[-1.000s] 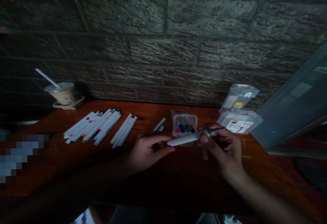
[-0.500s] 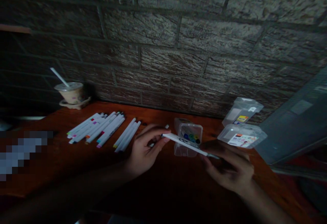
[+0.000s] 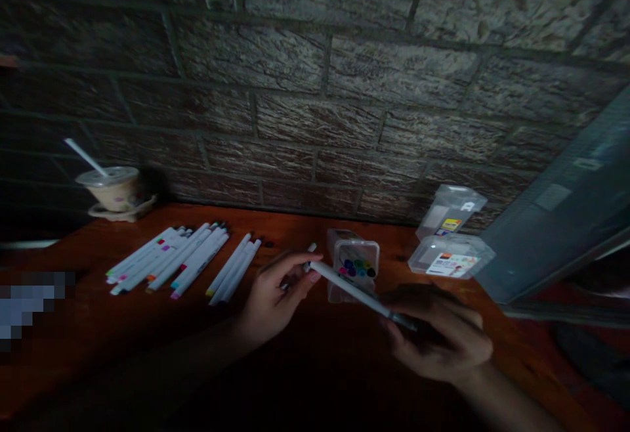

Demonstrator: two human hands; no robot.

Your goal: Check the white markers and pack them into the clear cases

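Observation:
Over the table, a white marker (image 3: 349, 289) slants between my hands. My left hand (image 3: 275, 297) pinches its upper left end between thumb and fingertips. At its lower right, a dark end lies within the curled fingers of my right hand (image 3: 438, 337). Another white pen-like piece (image 3: 312, 247) shows behind my left fingers; whether that hand holds it, I cannot tell. Just beyond the held marker, a clear plastic box (image 3: 353, 246) lies on its side with several coloured-end markers (image 3: 361, 268) in it. Left of my left hand lie a few white markers (image 3: 236, 268) together.
A larger pile of white markers (image 3: 170, 255) covers the table's (image 3: 290, 232) left part. Behind it stands a drink cup with a straw (image 3: 113, 189). Two clear plastic cases (image 3: 450, 212) sit at the right, beside a grey panel (image 3: 556, 209). A brick wall (image 3: 295, 117) closes the back.
The view has swung a little to the right. The held marker has turned, so its dark print shows far less, and it tilts more steeply. Both hands keep their grip.

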